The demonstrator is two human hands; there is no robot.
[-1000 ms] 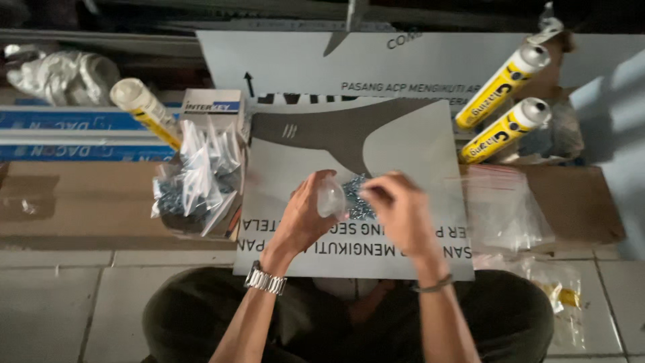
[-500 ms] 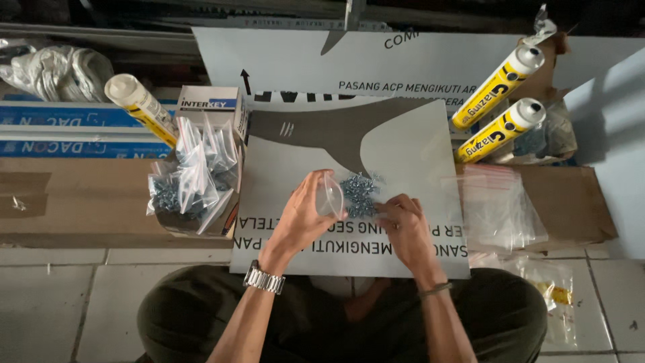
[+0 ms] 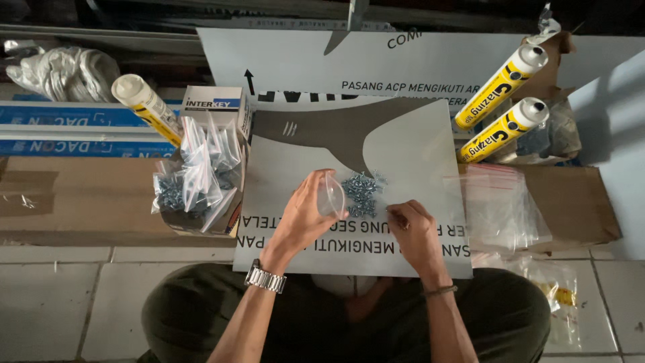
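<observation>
My left hand (image 3: 306, 215) holds a small clear plastic bag (image 3: 330, 196) with its mouth turned toward a little pile of silver screws (image 3: 361, 193). The pile lies on a grey and white printed panel (image 3: 410, 144) across my lap. My right hand (image 3: 411, 232) rests on the panel just below and right of the pile, fingers pinched together; whether a screw sits between them I cannot tell. A metal watch (image 3: 265, 277) is on my left wrist.
A cardboard box (image 3: 232, 215) at left holds several small bags filled with screws (image 3: 195, 178). Empty clear bags (image 3: 500, 208) lie at right on cardboard. Two yellow sealant tubes (image 3: 500, 111) lie at upper right, another tube (image 3: 144, 107) at upper left. Tiled floor below.
My right hand has drawn back from the screw pile, down and to the right. My left hand has kept the clear bag beside the pile.
</observation>
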